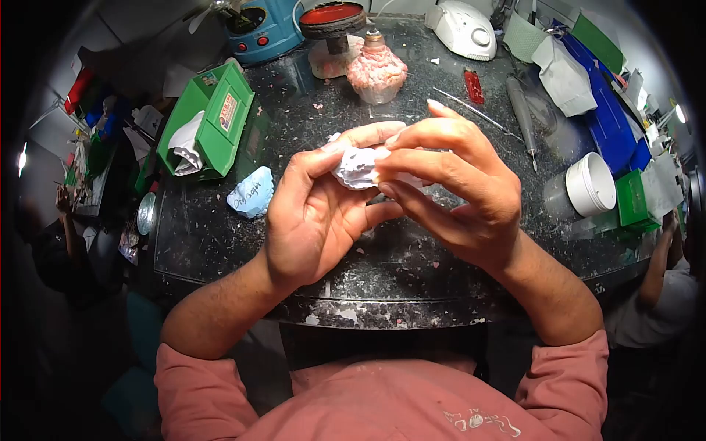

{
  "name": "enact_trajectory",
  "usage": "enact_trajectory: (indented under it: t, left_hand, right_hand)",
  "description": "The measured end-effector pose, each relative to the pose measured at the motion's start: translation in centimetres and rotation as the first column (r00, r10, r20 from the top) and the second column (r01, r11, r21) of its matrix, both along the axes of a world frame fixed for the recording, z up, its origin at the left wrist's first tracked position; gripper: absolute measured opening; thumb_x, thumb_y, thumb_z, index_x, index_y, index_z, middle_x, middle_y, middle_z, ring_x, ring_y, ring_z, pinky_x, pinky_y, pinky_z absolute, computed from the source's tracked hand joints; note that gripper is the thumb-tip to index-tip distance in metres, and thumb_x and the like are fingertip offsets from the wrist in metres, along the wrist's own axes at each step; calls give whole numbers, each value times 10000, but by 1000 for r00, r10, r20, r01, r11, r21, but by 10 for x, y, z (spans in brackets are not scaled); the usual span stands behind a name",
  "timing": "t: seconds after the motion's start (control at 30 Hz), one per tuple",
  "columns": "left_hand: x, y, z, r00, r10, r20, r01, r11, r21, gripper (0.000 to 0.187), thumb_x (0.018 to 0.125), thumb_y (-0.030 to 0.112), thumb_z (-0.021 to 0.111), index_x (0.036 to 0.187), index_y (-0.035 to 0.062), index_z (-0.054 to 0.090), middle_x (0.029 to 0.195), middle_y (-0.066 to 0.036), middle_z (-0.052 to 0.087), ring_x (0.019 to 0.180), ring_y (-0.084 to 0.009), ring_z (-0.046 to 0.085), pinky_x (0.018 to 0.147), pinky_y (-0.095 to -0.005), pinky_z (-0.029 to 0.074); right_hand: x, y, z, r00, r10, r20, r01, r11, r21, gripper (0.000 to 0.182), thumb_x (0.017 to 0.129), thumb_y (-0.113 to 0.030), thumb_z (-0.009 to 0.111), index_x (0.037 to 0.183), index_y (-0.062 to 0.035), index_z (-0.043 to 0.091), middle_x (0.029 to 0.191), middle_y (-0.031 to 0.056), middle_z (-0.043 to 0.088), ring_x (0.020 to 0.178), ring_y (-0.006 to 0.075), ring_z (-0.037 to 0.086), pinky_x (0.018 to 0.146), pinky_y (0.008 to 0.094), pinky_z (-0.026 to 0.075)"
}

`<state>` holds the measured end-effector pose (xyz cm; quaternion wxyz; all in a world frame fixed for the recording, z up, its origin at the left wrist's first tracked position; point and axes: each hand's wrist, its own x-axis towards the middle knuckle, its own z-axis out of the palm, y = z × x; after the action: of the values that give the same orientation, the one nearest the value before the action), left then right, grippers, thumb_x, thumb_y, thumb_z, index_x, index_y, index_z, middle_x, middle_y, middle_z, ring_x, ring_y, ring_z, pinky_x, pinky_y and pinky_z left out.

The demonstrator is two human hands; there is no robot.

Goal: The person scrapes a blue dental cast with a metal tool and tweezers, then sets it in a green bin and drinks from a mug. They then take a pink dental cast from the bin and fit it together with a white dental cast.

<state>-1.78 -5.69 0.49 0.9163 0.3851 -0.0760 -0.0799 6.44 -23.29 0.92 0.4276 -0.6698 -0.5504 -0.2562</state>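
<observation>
Above the front of the bench, my left hand (312,213) holds a small white plaster piece (356,170) between thumb and fingers. It has a rough outline and several dark marks, and its exact kind cannot be made out. My right hand (463,180) closes in from the other side, its thumb and fingertips pinched at the piece's right edge. Those fingers partly hide it. A light blue plaster piece (252,192) with handwriting lies on the bench left of my left hand.
On the dark bench (412,283) stand a green bin (224,121), a wax-crusted glass spirit lamp (376,70), a red-filled dish (331,15) and a white tub (590,184). A handpiece (521,114) and thin metal tool (478,112) lie right. Other people sit at both sides.
</observation>
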Motion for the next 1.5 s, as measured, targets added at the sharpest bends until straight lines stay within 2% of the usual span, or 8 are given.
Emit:
enact_trajectory:
  t: [0.2,0.27,0.87,0.93,1.03,1.17,1.4,1.5]
  left_hand:
    - [-4,-7,-1,998,-45,51,50,994,-93,581,1002,340,267,1443,-35,318,1379,-182,485,1263,-272,517,1083,-461,408]
    - [-2,-5,-1,996,-46,76,50,998,-49,618,1007,388,252,1455,-33,317,1409,-200,467,1308,-305,471,1106,-509,362]
    - [-4,-5,-5,998,-21,56,24,998,-50,564,991,353,350,1398,-36,382,1351,-189,506,1263,-295,504,1055,-480,418]
    - [-2,-3,-6,996,-48,70,54,994,-91,566,993,324,357,1422,-44,336,1365,-195,482,1262,-293,507,1074,-480,408]
    - [1,-1,-10,991,-81,108,95,987,-131,568,990,322,360,1424,-43,332,1374,-195,476,1269,-299,501,1080,-489,402]
    - [-2,-4,-9,997,-26,71,30,998,-52,563,982,345,362,1398,-35,377,1382,-188,484,1289,-314,483,1080,-512,392]
    - [-1,-1,-12,991,-68,117,80,992,-97,543,974,303,376,1387,-48,383,1357,-197,508,1281,-316,495,1079,-521,392]
    - [1,3,-11,992,-78,96,82,996,-34,520,969,274,382,1370,-58,399,1319,-206,537,1255,-325,520,1053,-504,426]
  right_hand:
    - [1,2,-4,1000,-5,-22,5,1000,5,268,732,-24,795,986,-78,729,955,61,688,926,213,670,996,459,456]
    - [1,2,-5,1000,-9,-28,9,1000,4,265,734,-22,793,984,-77,727,950,59,689,927,213,670,995,455,457]
    - [2,3,-7,998,-29,-64,28,1000,-12,255,756,-41,772,1001,-63,703,945,59,695,938,229,669,968,434,474]
    - [2,6,-8,997,1,-80,4,998,57,238,753,-79,741,983,-72,681,965,61,680,892,250,657,849,383,498]
    - [0,5,-6,993,-25,-111,28,999,28,228,755,-79,736,975,-64,678,954,62,680,876,252,653,811,363,496]
    - [4,3,-10,998,-28,-60,30,999,37,219,757,-86,738,966,-61,677,945,61,680,872,246,651,813,355,494]
    - [-1,8,-9,990,7,-138,5,997,83,217,756,-100,738,964,-70,681,940,52,684,873,239,649,813,351,489]
    - [-1,6,-6,986,7,-164,7,996,84,223,758,-103,734,974,-79,687,939,43,686,876,233,646,809,353,487]
